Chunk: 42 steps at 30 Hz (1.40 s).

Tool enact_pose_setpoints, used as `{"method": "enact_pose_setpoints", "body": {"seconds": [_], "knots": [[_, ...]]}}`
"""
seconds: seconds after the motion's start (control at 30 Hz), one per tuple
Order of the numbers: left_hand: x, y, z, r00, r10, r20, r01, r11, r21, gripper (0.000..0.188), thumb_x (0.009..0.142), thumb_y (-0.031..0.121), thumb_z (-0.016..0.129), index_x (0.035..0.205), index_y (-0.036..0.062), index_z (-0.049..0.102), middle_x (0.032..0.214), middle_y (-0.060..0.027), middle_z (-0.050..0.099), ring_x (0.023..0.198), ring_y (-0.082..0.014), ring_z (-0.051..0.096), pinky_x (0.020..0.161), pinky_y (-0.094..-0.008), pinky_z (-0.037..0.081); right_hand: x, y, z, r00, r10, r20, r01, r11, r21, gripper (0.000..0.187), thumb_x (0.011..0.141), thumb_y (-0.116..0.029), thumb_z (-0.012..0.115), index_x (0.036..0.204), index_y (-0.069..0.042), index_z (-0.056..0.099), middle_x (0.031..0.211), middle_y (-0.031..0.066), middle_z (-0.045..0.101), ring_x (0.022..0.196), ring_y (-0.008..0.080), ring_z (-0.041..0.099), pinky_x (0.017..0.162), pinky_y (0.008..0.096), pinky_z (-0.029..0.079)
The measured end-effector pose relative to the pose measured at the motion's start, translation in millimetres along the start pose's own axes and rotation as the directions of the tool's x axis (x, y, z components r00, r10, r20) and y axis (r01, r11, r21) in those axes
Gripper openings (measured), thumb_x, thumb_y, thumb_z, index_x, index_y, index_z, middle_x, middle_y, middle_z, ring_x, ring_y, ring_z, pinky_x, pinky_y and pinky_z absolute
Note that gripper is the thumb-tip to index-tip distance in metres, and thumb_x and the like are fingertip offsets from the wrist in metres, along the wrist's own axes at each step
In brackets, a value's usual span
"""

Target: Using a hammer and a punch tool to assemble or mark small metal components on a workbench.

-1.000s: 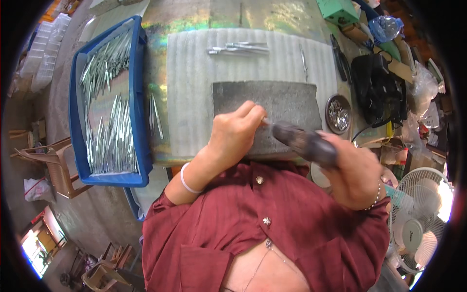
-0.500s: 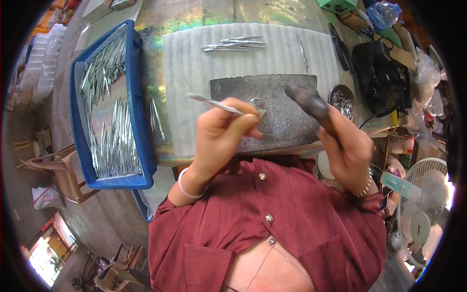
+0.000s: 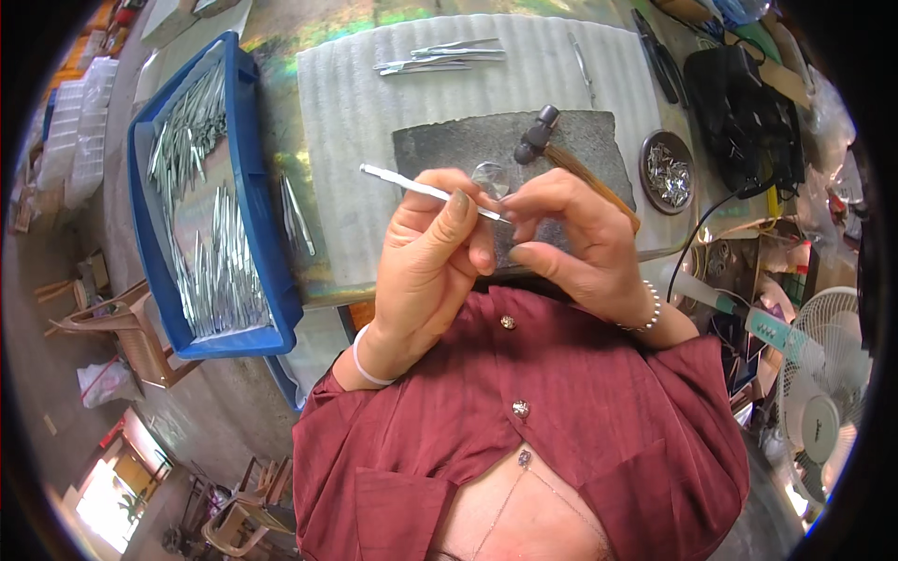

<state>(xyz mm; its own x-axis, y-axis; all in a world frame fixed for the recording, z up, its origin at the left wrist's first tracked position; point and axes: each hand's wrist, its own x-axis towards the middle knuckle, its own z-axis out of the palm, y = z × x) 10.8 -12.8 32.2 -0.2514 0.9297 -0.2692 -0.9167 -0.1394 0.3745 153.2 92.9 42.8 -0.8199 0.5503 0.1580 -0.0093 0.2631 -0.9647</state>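
My left hand (image 3: 432, 229) is closed round what looks like a pair of slim silver tweezers (image 3: 388, 176), pinched between thumb and fingers. Their pointed end slants down to the right, toward my right hand (image 3: 585, 238). That hand is open, thumb and fingers apart around the tip, without a visible grip on it. Beyond it a hammer (image 3: 535, 140) with a dark head and wooden handle lies on a grey stone slab (image 3: 430, 145). A shiny round clear piece (image 3: 491, 178) sits on the slab just behind my fingertips.
A blue tray (image 3: 245, 140) full of slim silver pieces stands at left, with a few loose pieces (image 3: 296, 217) beside it. More pieces (image 3: 440, 58) lie on the white foam sheet (image 3: 346, 103). At right are a round dish (image 3: 669, 173) of small metal bits, black pliers (image 3: 659, 61) and a fan (image 3: 823, 402).
My right hand has let go of the hammer, which now rests on the slab, and has moved left toward the tweezers' tip. My left hand still holds the tweezers.
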Motion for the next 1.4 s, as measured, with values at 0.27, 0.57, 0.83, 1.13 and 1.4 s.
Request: {"method": "enact_pose_setpoints", "body": {"seconds": [0.27,0.57,0.83,1.13,1.4], "knots": [[4,-13,-6,0.996,0.021,0.084,-0.031,0.992,0.118,0.015,0.093,0.014,0.055,0.102,0.0024,0.057,0.099,-0.0076,0.054,0.070,-0.0127,0.055,0.057,-0.0227,0.046,4,11,19,0.984,0.090,-0.156,-0.003,0.874,0.487,0.011,0.086,-0.002,0.063,0.096,0.001,0.059,0.086,0.0019,0.058,0.080,0.0044,0.054,0.070,0.0196,0.045],[5,2,-17,0.992,0.119,0.044,-0.122,0.990,0.070,0.024,0.094,0.019,0.054,0.110,0.0013,0.050,0.100,-0.0125,0.057,0.071,-0.0156,0.058,0.057,-0.0254,0.052,27,7,-51,0.952,0.253,0.173,-0.280,0.947,0.155,0.030,0.082,-0.011,0.066,0.108,0.000,0.058,0.091,0.0028,0.061,0.072,0.0047,0.054,0.066,0.0189,0.044],[-8,14,-21,0.991,0.128,0.032,-0.132,0.947,0.294,0.036,0.092,0.008,0.055,0.127,0.0072,0.044,0.105,-0.0105,0.058,0.082,-0.0114,0.059,0.058,-0.0171,0.050,88,164,-150,0.983,-0.185,0.013,0.082,0.372,-0.924,0.053,0.086,-0.024,0.053,0.130,0.003,0.043,0.124,0.0225,0.054,0.117,0.0308,0.050,0.102,0.0405,0.036],[-13,21,-44,0.947,0.320,-0.033,-0.254,0.808,0.532,0.030,0.092,0.018,0.057,0.116,0.0013,0.051,0.081,-0.0051,0.053,0.080,-0.0142,0.048,0.068,-0.0234,0.040,129,152,-138,0.956,0.090,-0.278,-0.280,0.556,-0.782,0.029,0.069,-0.018,0.058,0.089,0.002,0.057,0.091,0.0223,0.063,0.087,0.0360,0.063,0.075,0.0433,0.051],[-3,17,-19,0.953,0.302,-0.021,-0.195,0.664,0.722,0.025,0.092,0.017,0.054,0.110,-0.0008,0.053,0.080,-0.0123,0.057,0.069,-0.0206,0.053,0.067,-0.0321,0.045,50,-3,-105,0.962,-0.171,-0.213,0.037,0.852,-0.521,0.017,0.086,-0.015,0.050,0.081,0.001,0.049,0.077,0.0184,0.055,0.071,0.0378,0.058,0.062,0.0469,0.046]]}}
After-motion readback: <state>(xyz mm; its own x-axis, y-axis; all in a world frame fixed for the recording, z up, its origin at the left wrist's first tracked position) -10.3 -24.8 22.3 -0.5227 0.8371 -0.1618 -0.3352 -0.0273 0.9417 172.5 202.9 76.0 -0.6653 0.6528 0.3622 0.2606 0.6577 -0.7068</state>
